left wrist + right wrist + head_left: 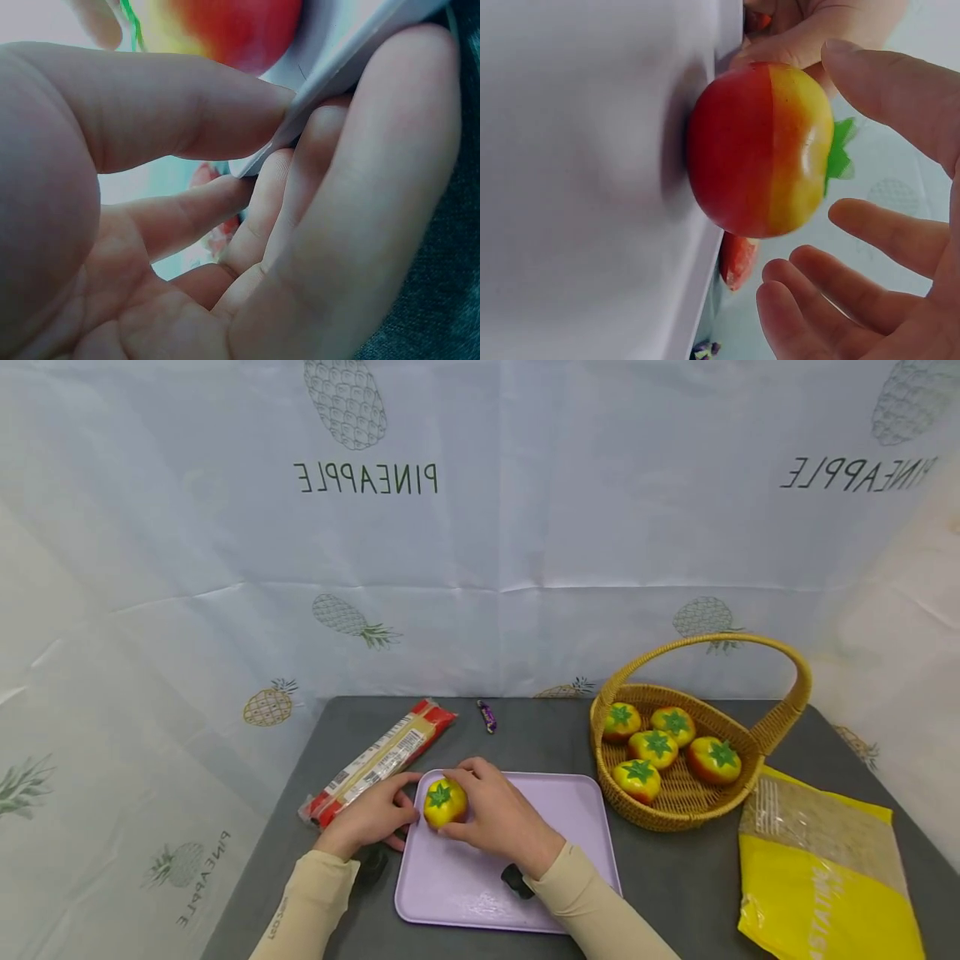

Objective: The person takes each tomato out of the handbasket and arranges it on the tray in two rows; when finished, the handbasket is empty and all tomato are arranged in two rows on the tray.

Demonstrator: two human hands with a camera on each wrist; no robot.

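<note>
A yellow-and-red toy persimmon with a green leaf top sits on the lilac tray, close to its far left corner. My left hand holds the tray's left edge; in the left wrist view the thumb lies over the rim and the fingers are bent beneath it. My right hand is beside the persimmon, fingers loosely spread around it. The right wrist view shows gaps between those fingers and the persimmon's skin.
A wicker basket with several similar persimmons stands at right. In front of it lies a yellow bag. Behind the tray's left side is a red-and-clear packet; a small purple-wrapped sweet lies farther back.
</note>
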